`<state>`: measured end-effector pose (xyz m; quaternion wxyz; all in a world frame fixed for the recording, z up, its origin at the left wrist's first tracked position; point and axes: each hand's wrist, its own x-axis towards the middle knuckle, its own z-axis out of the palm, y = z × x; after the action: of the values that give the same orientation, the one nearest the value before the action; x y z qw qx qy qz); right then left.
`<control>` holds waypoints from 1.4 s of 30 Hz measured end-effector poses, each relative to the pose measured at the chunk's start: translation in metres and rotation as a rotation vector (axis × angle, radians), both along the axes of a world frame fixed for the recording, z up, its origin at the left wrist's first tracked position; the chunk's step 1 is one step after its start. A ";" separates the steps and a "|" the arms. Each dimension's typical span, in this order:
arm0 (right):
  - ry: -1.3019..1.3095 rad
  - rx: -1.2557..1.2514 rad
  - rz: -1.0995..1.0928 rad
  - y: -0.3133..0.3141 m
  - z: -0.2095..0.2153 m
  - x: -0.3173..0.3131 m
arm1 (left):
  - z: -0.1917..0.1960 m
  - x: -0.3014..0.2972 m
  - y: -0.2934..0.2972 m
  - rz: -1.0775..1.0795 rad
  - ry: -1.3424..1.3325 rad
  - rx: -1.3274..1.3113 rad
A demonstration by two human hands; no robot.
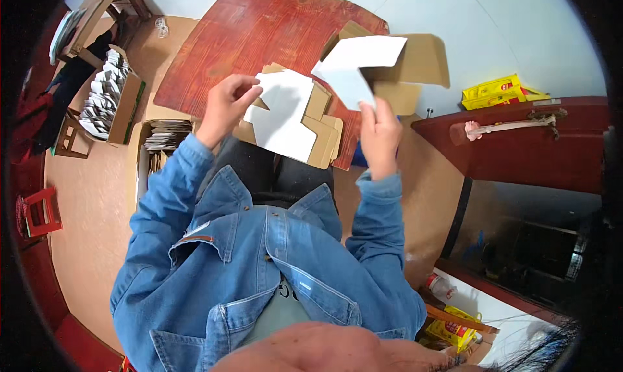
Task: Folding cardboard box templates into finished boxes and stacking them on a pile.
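Observation:
A white L-shaped sheet (354, 86) rises at an angle from my right hand (379, 137), whose thumb and fingers pinch its lower corner. Just behind it, a folded brown cardboard piece (418, 63) projects past the table's right edge. In front of my lap another white sheet (285, 112), with a notched outline, lies over flat brown cardboard (321, 128). My left hand (228, 106) hovers at that sheet's left edge, its thumb and forefinger slightly apart. No object shows between those fingertips.
The red wooden table (246, 31) spans the area ahead. At left are a carton of folded white pieces (107, 99) and a box of brown cardboard pieces (165, 138). A red stool (42, 213) stands far left. A red door with a handle (513, 128) and yellow bags (496, 93) are at right.

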<state>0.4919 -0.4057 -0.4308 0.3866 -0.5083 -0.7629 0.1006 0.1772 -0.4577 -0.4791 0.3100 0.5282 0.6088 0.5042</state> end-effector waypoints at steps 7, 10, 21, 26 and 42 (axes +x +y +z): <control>-0.031 -0.053 0.080 0.059 0.009 -0.009 | -0.013 0.061 0.113 -0.099 0.234 0.121; -0.040 -0.089 0.086 0.078 -0.001 -0.007 | -0.024 0.085 0.154 -0.059 0.202 -0.005; -0.286 -0.030 0.073 0.103 -0.021 0.014 | -0.066 0.090 0.203 0.071 0.253 0.049; -0.376 -0.012 0.052 0.108 -0.038 0.005 | -0.050 0.096 0.192 0.038 0.071 -0.143; -0.526 -0.002 0.110 0.116 -0.044 0.002 | -0.073 0.090 0.195 0.018 0.094 -0.130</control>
<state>0.4942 -0.2892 -0.4744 0.1687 -0.4753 -0.8634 -0.0132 0.2674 -0.2624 -0.5521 0.3102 0.5248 0.6589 0.4408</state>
